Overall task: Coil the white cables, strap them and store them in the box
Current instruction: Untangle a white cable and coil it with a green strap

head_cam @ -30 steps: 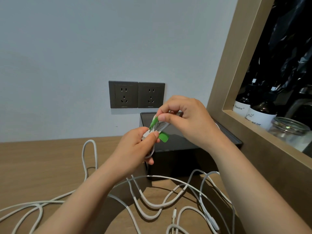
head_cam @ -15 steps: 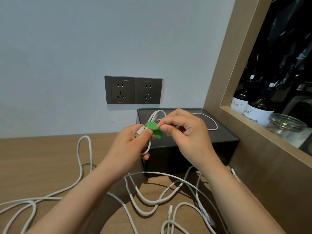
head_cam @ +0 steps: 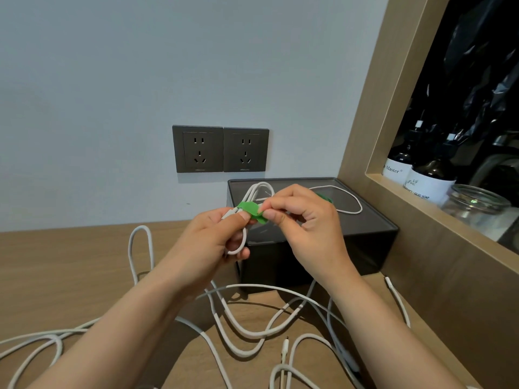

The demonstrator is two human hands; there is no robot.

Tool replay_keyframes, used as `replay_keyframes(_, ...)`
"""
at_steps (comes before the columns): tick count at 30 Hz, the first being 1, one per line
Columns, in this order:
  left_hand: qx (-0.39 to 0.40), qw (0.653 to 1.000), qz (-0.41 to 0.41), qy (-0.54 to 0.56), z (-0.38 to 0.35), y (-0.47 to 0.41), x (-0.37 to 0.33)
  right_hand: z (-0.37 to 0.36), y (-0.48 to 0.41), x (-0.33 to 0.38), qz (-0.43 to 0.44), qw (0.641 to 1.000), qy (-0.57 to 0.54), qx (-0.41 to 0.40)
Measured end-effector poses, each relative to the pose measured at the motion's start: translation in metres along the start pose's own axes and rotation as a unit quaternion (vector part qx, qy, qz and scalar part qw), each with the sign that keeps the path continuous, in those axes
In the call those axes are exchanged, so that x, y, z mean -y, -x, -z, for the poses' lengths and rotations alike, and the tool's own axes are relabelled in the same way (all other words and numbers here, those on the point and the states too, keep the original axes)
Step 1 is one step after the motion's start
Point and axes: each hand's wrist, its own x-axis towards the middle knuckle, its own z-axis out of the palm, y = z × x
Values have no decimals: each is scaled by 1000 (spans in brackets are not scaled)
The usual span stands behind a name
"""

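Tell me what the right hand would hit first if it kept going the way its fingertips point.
The right hand points across at the left hand. It pinches the green strap, so it would probably meet the left thumb next, which holds the coiled white cable.

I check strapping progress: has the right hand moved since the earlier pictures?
Yes: the right hand went down, from level with the wall sockets to below them.
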Motion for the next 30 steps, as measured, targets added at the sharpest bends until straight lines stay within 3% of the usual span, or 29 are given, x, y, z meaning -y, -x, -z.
replay_keyframes(6, 28, 998, 29, 50, 3, 1, -7, 0, 0, -2, 22, 1000, 2, 4)
replay_keyframes(13, -26, 998, 31, 43, -3, -7, -3, 0, 1, -1, 11, 1000, -20, 15)
replay_keyframes(21, -70, 990, -97, -72, -8, -9, 4, 16, 1, 10, -195, 970, -144, 15)
replay_keyframes(30, -86, 974, -157, -141, -14, -5, 4, 16, -3, 18, -225, 962, -127, 91)
